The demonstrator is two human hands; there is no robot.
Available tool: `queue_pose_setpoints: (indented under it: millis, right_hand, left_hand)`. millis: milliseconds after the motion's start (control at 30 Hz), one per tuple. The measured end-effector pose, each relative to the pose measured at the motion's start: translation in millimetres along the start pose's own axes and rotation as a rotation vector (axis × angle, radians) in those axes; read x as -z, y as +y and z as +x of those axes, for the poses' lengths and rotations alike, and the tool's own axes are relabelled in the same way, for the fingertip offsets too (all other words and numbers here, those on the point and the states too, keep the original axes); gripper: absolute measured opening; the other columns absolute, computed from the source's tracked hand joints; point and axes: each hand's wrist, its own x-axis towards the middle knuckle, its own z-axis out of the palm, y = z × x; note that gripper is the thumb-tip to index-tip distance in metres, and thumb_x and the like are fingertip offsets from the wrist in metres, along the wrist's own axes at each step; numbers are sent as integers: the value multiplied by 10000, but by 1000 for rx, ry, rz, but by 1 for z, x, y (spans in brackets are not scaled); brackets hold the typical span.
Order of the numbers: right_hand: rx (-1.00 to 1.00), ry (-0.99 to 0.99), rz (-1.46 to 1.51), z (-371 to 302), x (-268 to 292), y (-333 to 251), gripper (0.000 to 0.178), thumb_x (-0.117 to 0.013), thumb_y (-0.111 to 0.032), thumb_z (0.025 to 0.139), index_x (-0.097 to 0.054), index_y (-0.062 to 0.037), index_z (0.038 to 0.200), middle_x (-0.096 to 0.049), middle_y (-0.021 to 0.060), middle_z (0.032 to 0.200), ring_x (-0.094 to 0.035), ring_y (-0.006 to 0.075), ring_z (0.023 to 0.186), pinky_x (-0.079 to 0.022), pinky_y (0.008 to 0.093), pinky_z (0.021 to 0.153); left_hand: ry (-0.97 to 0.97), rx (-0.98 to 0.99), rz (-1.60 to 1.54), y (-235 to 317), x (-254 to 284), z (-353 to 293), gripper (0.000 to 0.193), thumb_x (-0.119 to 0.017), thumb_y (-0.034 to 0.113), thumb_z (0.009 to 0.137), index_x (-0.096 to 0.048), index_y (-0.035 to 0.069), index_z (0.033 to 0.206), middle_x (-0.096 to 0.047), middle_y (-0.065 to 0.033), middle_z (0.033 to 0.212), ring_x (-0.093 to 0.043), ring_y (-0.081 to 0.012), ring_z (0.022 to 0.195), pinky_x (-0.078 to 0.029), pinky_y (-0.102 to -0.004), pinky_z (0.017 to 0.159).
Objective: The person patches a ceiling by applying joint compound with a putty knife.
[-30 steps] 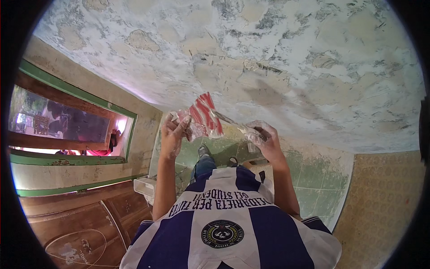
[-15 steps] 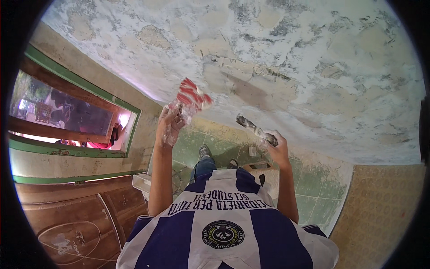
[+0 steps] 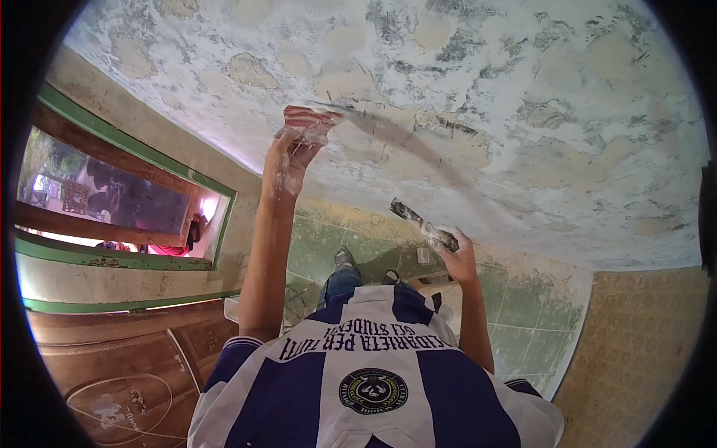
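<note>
In my left hand (image 3: 287, 158) is a red putty spreader (image 3: 310, 119) smeared with white filler; the fingers are closed round it. Its broad edge appears to touch the patchy white wall (image 3: 358, 60), and white smears mark my wrist. Lower and to the right, my right hand (image 3: 457, 254) grips a narrow putty knife (image 3: 422, 222) by its handle. That knife is dark and coated in white stuff, its tip pointing up and left, seemingly apart from the wall. Beige patches and dark scuffs cover the wall surface.
A green-framed window (image 3: 112, 187) is at the left, above a brown wooden panel (image 3: 127, 373). Green tiles (image 3: 515, 299) run below the wall. A tan patterned surface (image 3: 642, 343) stands at the right. My feet (image 3: 343, 259) show below the hands.
My left hand has moved up with the spreader, which has turned from tilted to lying with its edge along the wall. My right hand has shifted slightly lower and left with the putty knife.
</note>
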Motion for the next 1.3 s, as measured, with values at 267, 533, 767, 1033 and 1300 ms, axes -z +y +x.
queue_pose_setpoints:
  millis: [267, 533, 767, 1033, 1300]
  right_hand:
    - [-31, 30, 78, -8, 14, 10, 287, -699, -101, 817, -632, 36, 1060, -671, 104, 947, -604, 137, 851, -482, 288, 791]
    - [17, 60, 24, -8, 17, 4, 324, -689, -135, 814, -633, 31, 1085, -668, 123, 939, -612, 164, 832, -483, 305, 782]
    - [-20, 59, 18, -8, 19, 8, 337, -691, -146, 814, -628, 32, 1094, -667, 112, 940, -607, 152, 835, -481, 294, 777]
    - [-38, 74, 6, -10, 18, 7, 313, -684, -110, 823, -629, 27, 1099, -672, 93, 953, -604, 128, 843, -492, 293, 789]
    - [-92, 53, -8, -13, 17, 9, 321, -697, -119, 817, -631, 24, 1096, -674, 113, 975, -614, 149, 868, -488, 291, 804]
  left_hand:
    - [33, 40, -31, -1, -12, 22, 242, -523, 152, 949, -542, -10, 1127, -617, -136, 1085, -611, -266, 1045, -533, -473, 952]
    - [92, 75, 13, 3, -24, 23, 245, -531, 171, 943, -534, -5, 1114, -605, -136, 1108, -597, -267, 1059, -528, -480, 956]
    - [88, 86, -32, 5, -19, 41, 228, -551, 164, 931, -536, -9, 1078, -605, -119, 994, -598, -325, 1061, -523, -487, 967]
    - [153, 73, -49, 20, -41, 50, 290, -580, 150, 927, -482, -12, 1147, -530, -161, 1063, -573, -405, 1100, -519, -498, 980]
    - [95, 38, -14, 35, -48, 48, 392, -615, 189, 913, -428, 20, 1213, -508, -177, 1129, -575, -399, 1095, -526, -501, 964]
